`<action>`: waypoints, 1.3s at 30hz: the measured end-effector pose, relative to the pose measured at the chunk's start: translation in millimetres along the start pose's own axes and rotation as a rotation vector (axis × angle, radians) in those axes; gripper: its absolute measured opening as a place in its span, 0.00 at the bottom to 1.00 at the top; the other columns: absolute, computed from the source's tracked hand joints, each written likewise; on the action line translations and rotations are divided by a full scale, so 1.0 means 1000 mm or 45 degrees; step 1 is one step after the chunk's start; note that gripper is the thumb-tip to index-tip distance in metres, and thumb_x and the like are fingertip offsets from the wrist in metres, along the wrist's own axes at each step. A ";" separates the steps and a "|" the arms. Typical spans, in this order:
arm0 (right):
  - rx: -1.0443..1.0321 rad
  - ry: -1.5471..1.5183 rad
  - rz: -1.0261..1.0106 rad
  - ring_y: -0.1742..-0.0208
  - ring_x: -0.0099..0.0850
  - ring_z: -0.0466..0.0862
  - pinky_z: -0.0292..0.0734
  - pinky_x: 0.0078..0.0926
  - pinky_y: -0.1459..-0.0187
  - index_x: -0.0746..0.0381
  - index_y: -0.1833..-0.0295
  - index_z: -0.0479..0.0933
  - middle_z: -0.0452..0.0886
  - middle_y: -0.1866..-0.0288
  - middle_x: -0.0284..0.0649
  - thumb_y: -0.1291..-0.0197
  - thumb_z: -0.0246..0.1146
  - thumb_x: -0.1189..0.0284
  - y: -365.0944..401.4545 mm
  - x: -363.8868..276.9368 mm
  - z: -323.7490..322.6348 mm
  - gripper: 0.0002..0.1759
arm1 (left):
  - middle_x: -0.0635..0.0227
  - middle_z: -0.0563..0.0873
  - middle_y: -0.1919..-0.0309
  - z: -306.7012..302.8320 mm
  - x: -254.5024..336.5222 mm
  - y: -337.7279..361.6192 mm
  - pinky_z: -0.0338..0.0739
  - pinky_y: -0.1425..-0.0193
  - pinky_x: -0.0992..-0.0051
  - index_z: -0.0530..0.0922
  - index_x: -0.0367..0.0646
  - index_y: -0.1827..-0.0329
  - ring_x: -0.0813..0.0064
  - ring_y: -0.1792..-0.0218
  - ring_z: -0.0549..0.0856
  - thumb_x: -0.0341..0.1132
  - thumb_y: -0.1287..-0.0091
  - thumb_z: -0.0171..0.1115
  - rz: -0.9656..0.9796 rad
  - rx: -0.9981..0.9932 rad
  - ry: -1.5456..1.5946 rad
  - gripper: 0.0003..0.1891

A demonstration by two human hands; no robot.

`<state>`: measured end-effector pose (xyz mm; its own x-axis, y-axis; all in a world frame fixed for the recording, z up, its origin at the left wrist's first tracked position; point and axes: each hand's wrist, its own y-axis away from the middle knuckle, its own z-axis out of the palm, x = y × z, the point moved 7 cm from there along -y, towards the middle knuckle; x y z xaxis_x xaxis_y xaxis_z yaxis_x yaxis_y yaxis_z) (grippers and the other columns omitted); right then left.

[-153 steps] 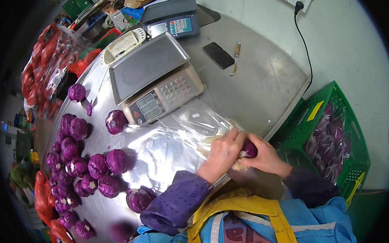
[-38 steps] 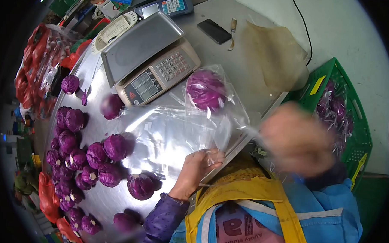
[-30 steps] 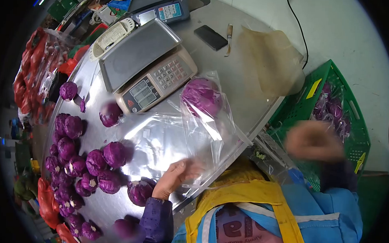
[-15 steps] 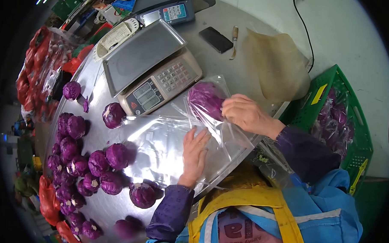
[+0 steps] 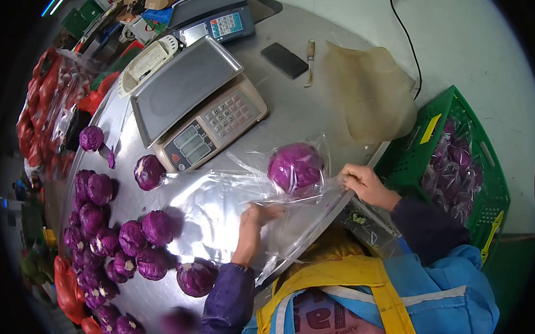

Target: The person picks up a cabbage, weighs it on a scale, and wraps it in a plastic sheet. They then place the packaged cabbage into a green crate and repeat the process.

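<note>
Here's the cabbage point(image 5: 296, 167), sitting in its clear bag point(image 5: 306, 213) on the table point(image 5: 296, 106), just in front of the scale point(image 5: 234, 116), and both hands are at the film! The right hand point(image 5: 366, 183) has thumb and fingers pinched together on the bag's right side, right by the table edge. Over on the left, the left hand point(image 5: 252, 231) has its fingers bent over the film; they're blurred, so whether they truly grip, I can't tell. This looks like drawing the film taut, and the way to do it well is an even pull from both sides, slack gathered close to the cabbage, no sharp tug that might roll or tear it. As for direction, the bag's long axis seems to run from the cabbage back toward the person, loose end nearest the body. The cabbage is roundish, no clear long axis, its stem end out of sight.
</note>
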<state>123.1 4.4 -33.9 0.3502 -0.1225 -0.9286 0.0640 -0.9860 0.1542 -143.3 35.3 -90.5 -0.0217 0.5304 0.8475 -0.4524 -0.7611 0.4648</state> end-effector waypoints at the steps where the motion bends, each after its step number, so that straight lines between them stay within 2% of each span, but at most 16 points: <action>1: 0.001 0.045 -0.067 0.73 0.20 0.73 0.68 0.20 0.70 0.67 0.65 0.70 0.73 0.74 0.34 0.41 0.51 0.78 -0.001 -0.016 0.000 0.04 | 0.54 0.82 0.56 -0.002 0.014 0.002 0.70 0.42 0.68 0.70 0.30 0.46 0.65 0.53 0.81 0.49 0.27 0.33 0.062 0.028 -0.026 0.28; 3: 0.002 0.083 -0.130 0.72 0.21 0.74 0.69 0.20 0.70 0.68 0.64 0.70 0.73 0.73 0.34 0.41 0.51 0.78 -0.006 -0.031 0.006 0.04 | 0.55 0.79 0.53 0.001 0.059 0.009 0.68 0.40 0.69 0.69 0.31 0.44 0.67 0.50 0.79 0.50 0.27 0.35 0.448 0.203 -0.062 0.28; 5: 0.120 -0.012 -0.189 0.72 0.21 0.74 0.68 0.19 0.69 0.68 0.64 0.70 0.73 0.71 0.35 0.39 0.50 0.78 -0.014 -0.040 0.003 0.05 | 0.56 0.78 0.51 -0.003 0.081 0.008 0.65 0.38 0.70 0.68 0.32 0.44 0.68 0.49 0.78 0.49 0.27 0.37 0.538 0.281 -0.049 0.26; 6: 0.121 -0.015 -0.195 0.72 0.21 0.74 0.68 0.19 0.69 0.68 0.64 0.70 0.73 0.71 0.35 0.39 0.50 0.78 -0.018 -0.042 0.003 0.05 | 0.56 0.79 0.53 -0.007 0.087 0.005 0.64 0.38 0.70 0.70 0.32 0.47 0.67 0.51 0.78 0.47 0.27 0.38 0.638 0.332 0.147 0.24; 9: 0.192 -0.084 -0.217 0.71 0.21 0.75 0.69 0.19 0.68 0.69 0.64 0.70 0.73 0.71 0.36 0.37 0.50 0.77 -0.028 -0.044 -0.006 0.06 | 0.55 0.80 0.56 -0.007 0.111 -0.005 0.67 0.41 0.69 0.71 0.33 0.51 0.66 0.53 0.79 0.46 0.28 0.41 0.701 0.245 0.249 0.21; 11: 0.377 -0.120 -0.235 0.73 0.20 0.73 0.69 0.19 0.71 0.68 0.64 0.72 0.73 0.75 0.34 0.37 0.52 0.75 -0.029 -0.043 -0.020 0.07 | 0.54 0.81 0.59 -0.007 0.119 -0.009 0.70 0.44 0.69 0.72 0.34 0.55 0.65 0.54 0.80 0.44 0.28 0.43 0.693 0.337 0.211 0.19; 18: 0.381 -0.214 -0.139 0.70 0.21 0.74 0.70 0.19 0.67 0.69 0.64 0.70 0.73 0.70 0.34 0.36 0.50 0.75 -0.027 -0.029 -0.035 0.08 | 0.56 0.82 0.63 0.001 0.125 -0.020 0.71 0.45 0.70 0.72 0.34 0.57 0.67 0.58 0.81 0.42 0.28 0.44 0.721 0.217 0.442 0.17; 21: 0.456 -0.132 -0.167 0.73 0.18 0.72 0.70 0.17 0.71 0.67 0.65 0.71 0.73 0.73 0.33 0.41 0.54 0.76 -0.021 -0.034 -0.042 0.05 | 0.58 0.82 0.64 0.010 0.142 -0.008 0.71 0.47 0.72 0.74 0.34 0.59 0.70 0.59 0.80 0.39 0.29 0.45 0.818 0.209 0.126 0.15; 23: 0.462 0.007 -0.242 0.73 0.18 0.72 0.69 0.17 0.72 0.66 0.66 0.71 0.73 0.73 0.33 0.42 0.56 0.76 -0.021 -0.041 -0.039 0.04 | 0.59 0.82 0.63 0.017 0.151 -0.005 0.70 0.48 0.75 0.76 0.35 0.62 0.73 0.58 0.79 0.36 0.29 0.48 0.858 0.246 -0.287 0.13; 24: 0.465 0.154 -0.314 0.74 0.19 0.72 0.69 0.17 0.72 0.65 0.66 0.71 0.73 0.74 0.33 0.43 0.57 0.76 -0.022 -0.048 -0.037 0.04 | 0.60 0.81 0.62 0.025 0.154 -0.004 0.69 0.49 0.76 0.76 0.35 0.64 0.74 0.58 0.78 0.36 0.30 0.50 0.865 0.197 -0.230 0.12; 28: 0.466 0.133 -0.319 0.72 0.19 0.71 0.67 0.17 0.71 0.64 0.65 0.70 0.72 0.72 0.33 0.44 0.58 0.77 -0.021 -0.054 -0.040 0.04 | 0.63 0.80 0.62 0.036 0.161 -0.006 0.69 0.47 0.74 0.74 0.37 0.64 0.72 0.56 0.77 0.36 0.31 0.50 0.896 0.131 0.023 0.11; 30: 0.487 0.311 -0.518 0.72 0.18 0.70 0.66 0.16 0.73 0.64 0.65 0.70 0.72 0.72 0.32 0.41 0.56 0.76 -0.017 -0.066 -0.041 0.03 | 0.65 0.79 0.62 0.037 0.163 -0.008 0.68 0.46 0.73 0.73 0.39 0.65 0.72 0.55 0.77 0.36 0.31 0.51 0.848 0.100 0.157 0.10; 31: 0.490 0.310 -0.516 0.72 0.18 0.70 0.66 0.16 0.73 0.64 0.65 0.70 0.72 0.72 0.32 0.41 0.56 0.76 -0.015 -0.065 -0.041 0.03 | 0.66 0.79 0.62 0.036 0.161 -0.010 0.68 0.44 0.72 0.72 0.41 0.65 0.72 0.54 0.77 0.37 0.31 0.51 0.798 0.069 0.290 0.09; 33: 0.586 -0.028 -0.239 0.74 0.19 0.71 0.67 0.17 0.73 0.65 0.65 0.70 0.72 0.75 0.33 0.41 0.56 0.76 -0.014 -0.046 -0.050 0.03 | 0.68 0.78 0.63 0.032 0.162 -0.014 0.67 0.43 0.70 0.71 0.42 0.66 0.72 0.53 0.76 0.37 0.32 0.53 0.810 0.015 0.419 0.08; 36: 0.588 -0.216 -0.115 0.73 0.18 0.71 0.68 0.17 0.72 0.65 0.65 0.71 0.72 0.74 0.32 0.40 0.55 0.76 -0.015 -0.025 -0.053 0.04 | 0.71 0.78 0.63 0.026 0.161 -0.019 0.66 0.40 0.66 0.70 0.45 0.67 0.72 0.52 0.76 0.37 0.33 0.55 0.816 -0.019 0.632 0.07; 39: 0.553 -0.088 -0.278 0.72 0.17 0.71 0.69 0.16 0.71 0.65 0.64 0.71 0.72 0.74 0.31 0.39 0.55 0.76 -0.012 -0.039 -0.049 0.03 | 0.73 0.77 0.64 0.017 0.161 -0.022 0.66 0.39 0.63 0.70 0.46 0.67 0.72 0.51 0.75 0.38 0.34 0.56 0.799 0.044 0.745 0.07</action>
<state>154.7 26.8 16.8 0.3080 0.0997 -0.9462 -0.2719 -0.9438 -0.1879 -121.5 130.8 39.7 -0.7197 0.1078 0.6859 -0.1760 -0.9839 -0.0300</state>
